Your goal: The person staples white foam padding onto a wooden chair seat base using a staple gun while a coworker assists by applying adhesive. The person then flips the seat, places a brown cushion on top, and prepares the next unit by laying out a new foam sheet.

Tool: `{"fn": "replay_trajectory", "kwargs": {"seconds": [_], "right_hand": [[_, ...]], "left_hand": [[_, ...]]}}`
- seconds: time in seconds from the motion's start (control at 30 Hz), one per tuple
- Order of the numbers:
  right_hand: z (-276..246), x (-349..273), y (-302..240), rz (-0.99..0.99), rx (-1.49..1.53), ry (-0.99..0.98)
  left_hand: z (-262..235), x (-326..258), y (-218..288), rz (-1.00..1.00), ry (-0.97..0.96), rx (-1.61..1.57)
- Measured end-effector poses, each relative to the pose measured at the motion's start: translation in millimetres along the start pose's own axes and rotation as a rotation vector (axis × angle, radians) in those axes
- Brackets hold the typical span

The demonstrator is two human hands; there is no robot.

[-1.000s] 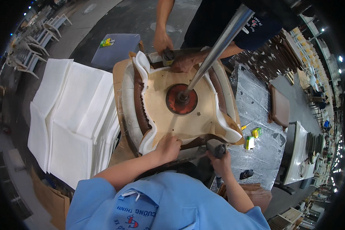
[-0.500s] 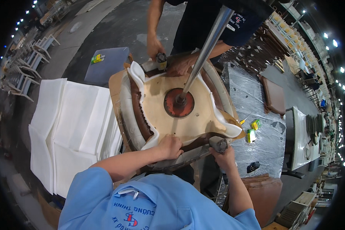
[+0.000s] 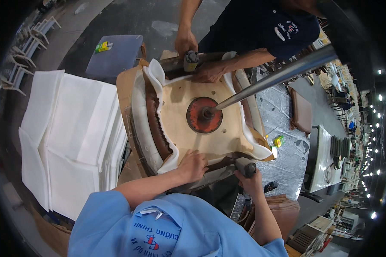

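Upside-down seat base lies on the work surface, plywood underside up, brown cover and white foam wrapped around its edges. A round red-brown plate sits at the middle with a metal pole pressing down on it at a slant.

Left hand presses flat-ish on the near edge of the seat, fingers curled over the pulled fabric — a clenched grip holding the cover down. Right hand is wrapped tight around a grey staple gun, its nose touching the near-right corner of the seat, just beside the left hand.

Across the seat a co-worker's hand holds a second gun on the far edge, their other hand pinning the fabric there.

Risks, judged from this layout:
- Left fingers sit very near the gun nose — a slip or a rushed shot could catch a fingertip.
- If the left-hand grip loosens, the cover could creep back and staple down wrinkled or slack at the corner.
- Two people pulling from opposite edges could skew the cover, leaving uneven foam overhang.
- Gun held at an angle on the curved corner may drive staples shallow or off the plywood.

A stack of white sheets lies to the left, small green and yellow boxes to the right.
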State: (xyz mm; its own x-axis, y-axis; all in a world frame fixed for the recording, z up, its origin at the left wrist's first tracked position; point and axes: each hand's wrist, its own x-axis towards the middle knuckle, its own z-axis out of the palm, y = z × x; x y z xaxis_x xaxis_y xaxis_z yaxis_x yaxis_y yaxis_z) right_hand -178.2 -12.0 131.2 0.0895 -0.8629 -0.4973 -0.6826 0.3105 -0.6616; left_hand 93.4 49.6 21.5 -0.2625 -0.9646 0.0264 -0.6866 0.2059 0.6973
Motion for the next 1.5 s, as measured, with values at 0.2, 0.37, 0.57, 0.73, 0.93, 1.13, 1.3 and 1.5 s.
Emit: {"fn": "replay_trajectory", "kwargs": {"seconds": [0.2,0.37,0.57,0.73,0.93,1.13,1.3,1.5], "right_hand": [[23,-17,-33,0.094,0.111,-0.229],[47,-15,-59,0.1,0.079,-0.306],[52,-3,-67,0.109,0.052,-0.317],[56,4,-73,0.132,-0.043,-0.306],[63,8,-67,0.106,-0.087,-0.277],[63,5,-77,0.055,-0.086,-0.297],[65,-1,-86,0.09,-0.094,-0.32],[73,-2,-79,0.103,-0.097,-0.278]], "left_hand": [[14,-7,-3,-0.098,0.161,-0.079],[12,-6,0,-0.127,0.186,-0.072],[9,-5,2,-0.155,0.163,-0.048],[11,-5,0,-0.15,0.172,-0.043],[1,-8,5,-0.199,0.086,0.033],[3,-10,7,-0.249,0.173,-0.079],[8,-9,4,-0.251,0.228,-0.134],[10,-9,5,-0.253,0.233,-0.135]]}}
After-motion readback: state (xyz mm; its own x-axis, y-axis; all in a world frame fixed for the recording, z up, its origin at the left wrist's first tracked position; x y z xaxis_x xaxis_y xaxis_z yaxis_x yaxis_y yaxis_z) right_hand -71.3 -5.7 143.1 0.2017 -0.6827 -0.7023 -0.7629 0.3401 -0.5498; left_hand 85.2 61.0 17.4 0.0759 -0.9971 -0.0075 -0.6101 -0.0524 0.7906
